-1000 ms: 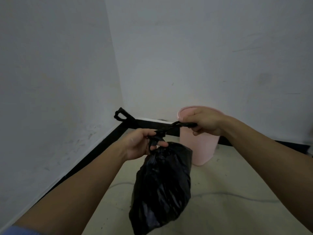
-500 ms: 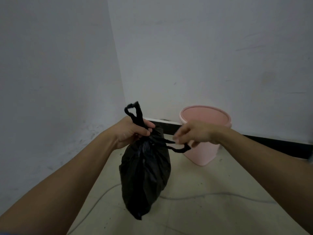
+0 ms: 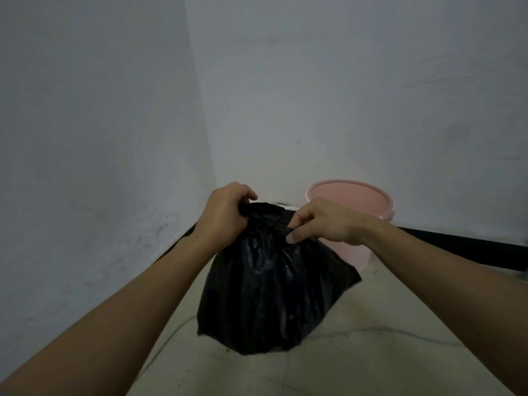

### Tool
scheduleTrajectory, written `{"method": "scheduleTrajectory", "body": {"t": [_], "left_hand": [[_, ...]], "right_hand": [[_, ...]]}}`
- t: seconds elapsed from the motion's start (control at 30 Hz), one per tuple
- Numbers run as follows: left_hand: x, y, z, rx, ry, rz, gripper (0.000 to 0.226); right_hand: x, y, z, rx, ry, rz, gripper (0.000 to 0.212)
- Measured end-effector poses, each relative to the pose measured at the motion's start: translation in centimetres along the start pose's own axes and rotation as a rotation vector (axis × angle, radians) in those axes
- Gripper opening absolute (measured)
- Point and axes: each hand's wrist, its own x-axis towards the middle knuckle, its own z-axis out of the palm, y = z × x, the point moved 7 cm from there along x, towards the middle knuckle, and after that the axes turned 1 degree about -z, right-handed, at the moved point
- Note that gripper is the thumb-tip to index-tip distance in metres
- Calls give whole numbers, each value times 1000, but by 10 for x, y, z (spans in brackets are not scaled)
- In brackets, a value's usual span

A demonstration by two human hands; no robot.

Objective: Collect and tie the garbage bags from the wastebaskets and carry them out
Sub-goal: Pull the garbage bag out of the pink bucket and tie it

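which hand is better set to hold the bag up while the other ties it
Probably the left hand: its fingers curl round the gathered top of the black garbage bag, while the right hand only pinches the plastic with its fingertips.

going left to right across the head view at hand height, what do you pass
left hand → black bag → right hand → pink bin

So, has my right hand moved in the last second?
Yes. The right hand has shifted left and down against the pink wastebasket: it covered the rim then, now pinches the black bag below the rim's left end.
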Motion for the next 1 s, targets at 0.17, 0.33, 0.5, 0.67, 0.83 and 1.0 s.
{"method": "scheduleTrajectory", "body": {"t": [0.17, 0.33, 0.5, 0.67, 0.83, 1.0], "left_hand": [[-8, 2, -11, 50, 261, 19, 24], [-15, -4, -11, -58, 260, -177, 28], [-11, -13, 4, -619, 141, -453, 34], [-16, -12, 22, -1189, -117, -698, 22], [-14, -11, 21, -1234, -78, -662, 21], [-12, -2, 22, -1131, -33, -627, 20]], "right_hand": [[-1, -11, 22, 101, -142, 21, 20], [-1, 0, 24, 171, -188, 99, 19], [-1, 19, 12, 233, -84, 188, 19], [-2, 32, -6, 288, 20, 239, 22], [-9, 26, -24, 203, 54, 215, 24], [-10, -6, -45, 234, 310, 26, 30]]}}
